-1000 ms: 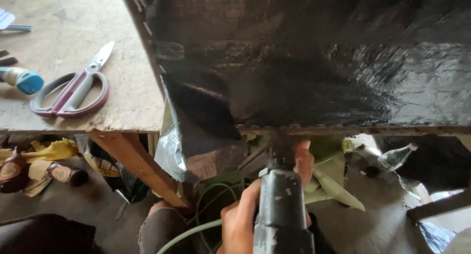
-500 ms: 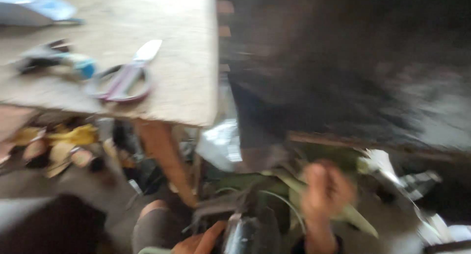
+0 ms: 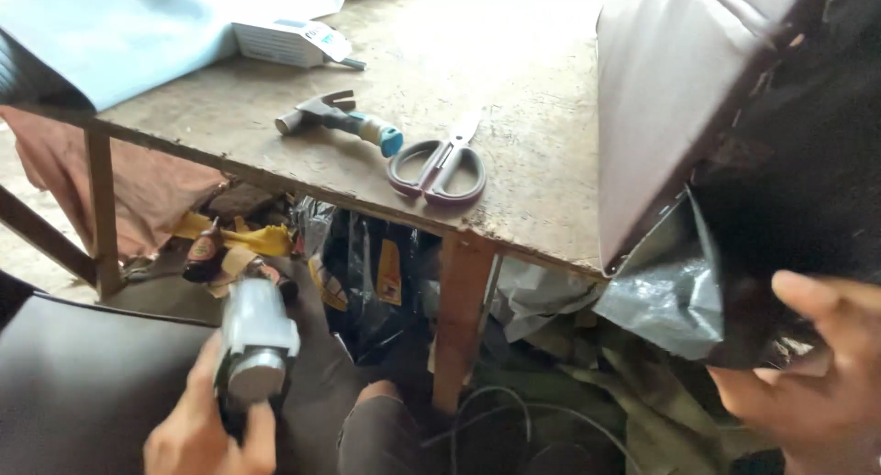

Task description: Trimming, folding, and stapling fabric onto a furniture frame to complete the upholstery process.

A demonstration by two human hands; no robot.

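A worn wooden tabletop (image 3: pixel 477 89) stands on wooden legs. On it lie a hammer (image 3: pixel 338 120) with a blue end and, just beside it, purple scissors (image 3: pixel 439 167). A small white box (image 3: pixel 286 42) and a pale blue sheet (image 3: pixel 119 34) lie at the far side. A big dark covered panel (image 3: pixel 679 99) rests on the right edge.

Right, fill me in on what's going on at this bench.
A person is working at a rough wooden table. The left hand grips a grey power tool, probably a staple gun, held low beside the table. The right hand is at the loose black plastic sheeting hanging off the corner of a dark covered panel that rests on the table's edge. A hammer and scissors lie untouched on the tabletop, with clutter underneath.
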